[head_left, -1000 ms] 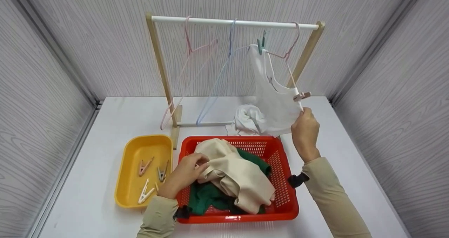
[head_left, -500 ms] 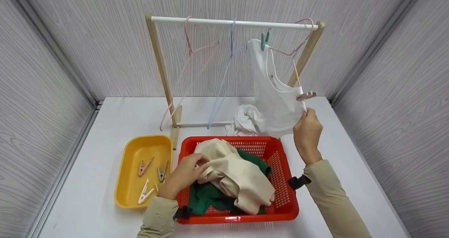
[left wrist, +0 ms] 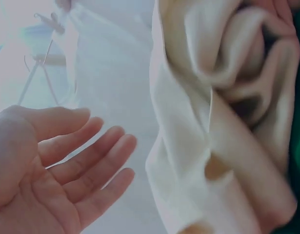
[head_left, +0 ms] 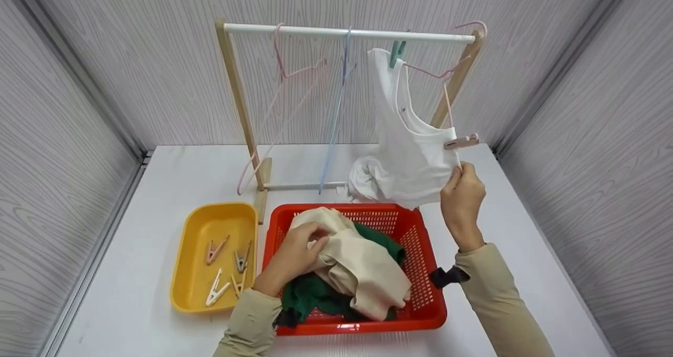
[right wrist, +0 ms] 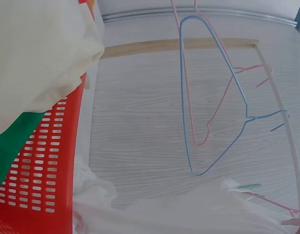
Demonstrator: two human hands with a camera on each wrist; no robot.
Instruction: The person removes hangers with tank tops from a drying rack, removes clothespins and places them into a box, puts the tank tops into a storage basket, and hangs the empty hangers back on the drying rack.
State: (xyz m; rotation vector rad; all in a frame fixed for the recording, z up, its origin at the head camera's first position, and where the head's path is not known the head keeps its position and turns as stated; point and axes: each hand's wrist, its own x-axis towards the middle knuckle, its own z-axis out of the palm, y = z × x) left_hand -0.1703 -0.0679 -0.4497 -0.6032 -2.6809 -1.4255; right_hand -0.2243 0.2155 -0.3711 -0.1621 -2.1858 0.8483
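Note:
My right hand (head_left: 464, 204) grips the lower corner of a pink clothes hanger (head_left: 439, 74) at the right of the head view. A white sleeveless top (head_left: 420, 154) hangs on it, held by a green clothespin (head_left: 397, 54) at one shoulder and a pale pink clothespin (head_left: 461, 142) at the other. The hanger's hook overlaps the rack's right post. My left hand (head_left: 294, 254) hovers over a beige cloth (head_left: 363, 267) in the red basket (head_left: 434, 294), its fingers loosely bent with nothing between them. In the left wrist view those fingers (left wrist: 101, 161) are apart from the cloth.
A rack with a white rail (head_left: 315, 31) carries another pink hanger (head_left: 281, 73) and a blue hanger (head_left: 336, 115). Crumpled white cloth (head_left: 363, 181) lies behind the basket. Left of it, a yellow tray (head_left: 181, 273) holds several clothespins. Green cloth (head_left: 310, 296) lies under the beige one.
My right hand has moved slightly right, and the held hanger's hook has shifted right along the rail to its end post. The blue hanger has swung. My left hand has moved slightly right.

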